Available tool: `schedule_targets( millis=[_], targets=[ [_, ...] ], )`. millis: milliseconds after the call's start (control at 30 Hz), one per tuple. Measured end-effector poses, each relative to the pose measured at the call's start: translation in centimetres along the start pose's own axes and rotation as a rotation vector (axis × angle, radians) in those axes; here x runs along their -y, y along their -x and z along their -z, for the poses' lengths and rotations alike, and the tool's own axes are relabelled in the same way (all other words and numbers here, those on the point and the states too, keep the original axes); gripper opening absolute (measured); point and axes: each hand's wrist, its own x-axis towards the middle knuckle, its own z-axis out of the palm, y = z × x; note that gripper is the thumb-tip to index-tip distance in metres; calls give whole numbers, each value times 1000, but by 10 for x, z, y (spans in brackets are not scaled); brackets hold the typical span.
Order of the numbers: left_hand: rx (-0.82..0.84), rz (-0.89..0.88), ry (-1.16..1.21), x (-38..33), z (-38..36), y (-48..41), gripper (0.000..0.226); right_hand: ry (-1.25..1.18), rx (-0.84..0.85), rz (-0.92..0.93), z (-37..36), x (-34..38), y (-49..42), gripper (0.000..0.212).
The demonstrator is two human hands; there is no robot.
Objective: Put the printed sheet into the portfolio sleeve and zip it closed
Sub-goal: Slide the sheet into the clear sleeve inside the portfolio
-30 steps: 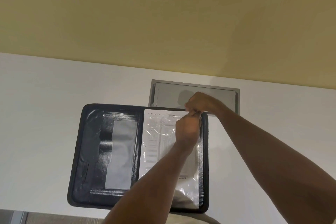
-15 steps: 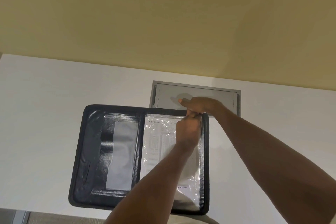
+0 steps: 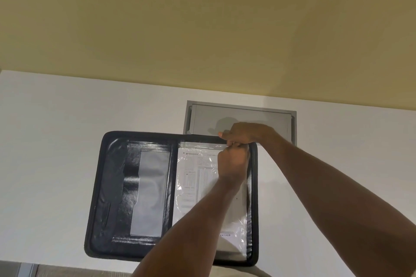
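A black portfolio (image 3: 108,189) lies open on the white table. Its right half carries a clear plastic sleeve (image 3: 242,238) with the printed sheet (image 3: 193,177) inside it. My left hand (image 3: 233,162) is closed in a pinch at the sleeve's top edge, near the right corner. My right hand (image 3: 244,132) reaches over the portfolio's top rim and grips the same top edge from behind. The fingertips of both hands meet there and hide whatever they pinch. My left forearm covers the lower middle of the sheet.
A grey recessed panel (image 3: 240,117) is set into the white table (image 3: 49,153) just behind the portfolio. The portfolio's left half has a grey pocket (image 3: 150,195). A yellow wall rises behind the table's far edge.
The printed sheet has slid a little deeper into the sleeve. Both hands stay pinched at the sleeve's top right, with the right hand reaching slightly further left.
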Motion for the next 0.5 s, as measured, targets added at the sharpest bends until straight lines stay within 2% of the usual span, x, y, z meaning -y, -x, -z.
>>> schedule_targets(
  millis=[167, 433, 500],
  targets=[
    [-10, -4, -23, -1, 1, -1, 27, -14, -13, 27, 0, 4, 5, 69],
    [-46, 0, -33, -1, 0, 1, 23, 24, 100, -144, -2, 6, 3, 84],
    [-61, -11, -16, -1, -1, 2, 20, 11, 108, -168, -4, 2, 0, 82]
  ],
)
